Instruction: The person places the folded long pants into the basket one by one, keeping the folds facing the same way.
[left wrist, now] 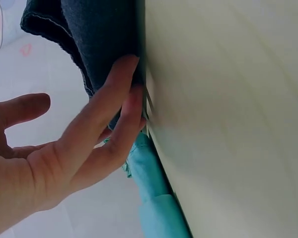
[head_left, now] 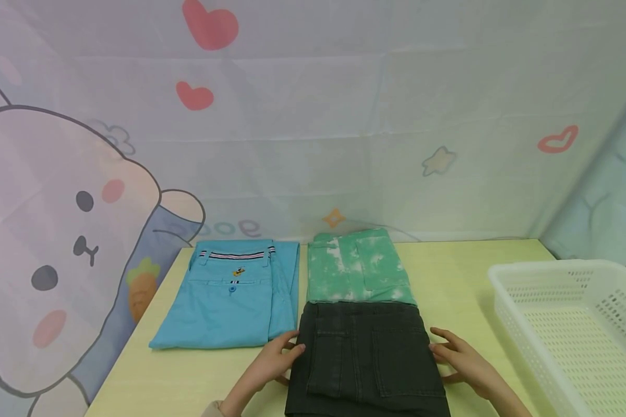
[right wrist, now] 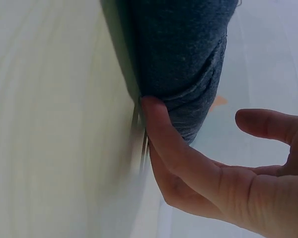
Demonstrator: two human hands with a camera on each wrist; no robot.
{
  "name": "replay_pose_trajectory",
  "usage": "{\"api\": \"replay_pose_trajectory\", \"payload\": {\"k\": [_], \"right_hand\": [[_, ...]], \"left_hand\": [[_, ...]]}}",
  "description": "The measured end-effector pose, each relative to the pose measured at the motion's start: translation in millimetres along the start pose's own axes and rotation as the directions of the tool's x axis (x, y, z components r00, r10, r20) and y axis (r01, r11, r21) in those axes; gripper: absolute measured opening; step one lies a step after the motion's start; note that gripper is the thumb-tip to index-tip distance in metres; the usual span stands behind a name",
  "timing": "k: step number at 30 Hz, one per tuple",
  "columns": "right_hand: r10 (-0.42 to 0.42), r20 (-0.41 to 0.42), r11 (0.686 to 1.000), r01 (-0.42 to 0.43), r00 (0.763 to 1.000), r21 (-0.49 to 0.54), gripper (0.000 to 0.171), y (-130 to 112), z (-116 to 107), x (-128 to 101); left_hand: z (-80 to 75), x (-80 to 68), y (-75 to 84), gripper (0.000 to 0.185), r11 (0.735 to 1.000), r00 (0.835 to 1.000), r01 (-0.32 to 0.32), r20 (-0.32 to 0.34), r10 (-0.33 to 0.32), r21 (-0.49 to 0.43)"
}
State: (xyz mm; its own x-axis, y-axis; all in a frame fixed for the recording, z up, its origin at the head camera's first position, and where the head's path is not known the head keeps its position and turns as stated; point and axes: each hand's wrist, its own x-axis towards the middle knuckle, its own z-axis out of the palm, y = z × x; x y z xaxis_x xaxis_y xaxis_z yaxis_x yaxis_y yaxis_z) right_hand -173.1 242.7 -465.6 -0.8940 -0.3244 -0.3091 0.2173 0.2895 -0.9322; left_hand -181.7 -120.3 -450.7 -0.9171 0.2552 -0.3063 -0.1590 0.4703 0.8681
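Folded black denim pants point(head_left: 367, 356) lie at the near middle of the table, back pockets up. My left hand point(head_left: 273, 364) is at their left edge. In the left wrist view its fingertips point(left wrist: 125, 67) touch the dark cloth low by the tabletop, and the thumb stands apart. At the opposite edge is my right hand point(head_left: 466, 365). Its fingertips point(right wrist: 155, 106) rest against the side of the folded denim, thumb spread away. Green and white tie-dye pants point(head_left: 357, 263), also folded, lie just behind the black pair. Folded blue pants point(head_left: 229, 307) are to the left.
A white plastic basket point(head_left: 521, 324) with slotted walls stands on the right. The pale yellow table point(head_left: 454, 272) ends at a printed cloth backdrop point(head_left: 313, 145) along its far side.
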Motion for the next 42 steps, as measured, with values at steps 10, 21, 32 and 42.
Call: {"api": "replay_pose_trajectory", "payload": {"k": [10, 21, 32, 42], "right_hand": [[0.027, -0.012, 1.000, -0.027, 1.000, 0.010, 0.065, 0.7, 0.8, -0.1], [0.073, -0.032, 0.997, -0.073, 0.997, 0.006, 0.065, 1.1, 2.8, -1.4], [0.113, -0.076, 0.993, -0.114, 0.991, -0.019, 0.064, 0.3, 5.0, -0.1], [0.111, -0.021, 0.993, -0.112, 0.994, -0.048, 0.066, -2.1, 1.2, 5.0]], "left_hand": [[-1.3, 1.4, -2.8, 0.056, 0.997, 0.999, 0.046, 0.026, -0.044, -0.064], [-5.0, -0.7, -4.4, 0.059, 0.981, 0.994, 0.090, 0.072, -0.079, -0.174], [-8.4, -0.3, -9.8, 0.056, 0.955, 0.993, 0.084, 0.107, -0.055, -0.285], [-7.3, 3.9, -7.3, 0.054, 0.945, 0.990, 0.125, 0.101, -0.099, -0.303]]}}
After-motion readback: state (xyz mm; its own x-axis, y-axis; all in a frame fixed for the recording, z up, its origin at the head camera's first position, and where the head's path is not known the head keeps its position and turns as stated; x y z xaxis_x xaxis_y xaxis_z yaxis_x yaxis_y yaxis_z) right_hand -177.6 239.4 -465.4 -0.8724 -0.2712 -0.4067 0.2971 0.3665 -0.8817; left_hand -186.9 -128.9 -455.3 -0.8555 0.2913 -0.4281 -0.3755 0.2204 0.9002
